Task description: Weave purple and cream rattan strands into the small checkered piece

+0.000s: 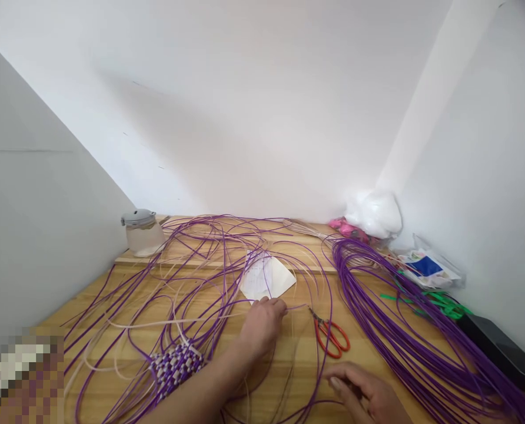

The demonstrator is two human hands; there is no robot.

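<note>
Pinching thin purple plastic strand (296,307): left hand (265,318) | right hand (364,390): loosely parted, half-curled, near orange-handled metal scissors (342,340)

The weave (176,366) is showing a chequer of purple, white and beige. Strands (156,324) are running purple and cream; the bundle (351,282) is shining deep purple. The scissors (321,327) are showing orange-red handles. The surface (364,353) is displaying yellow-brown grain. Ribbon (443,303) is glowing green, the bag (375,215) white.
</note>
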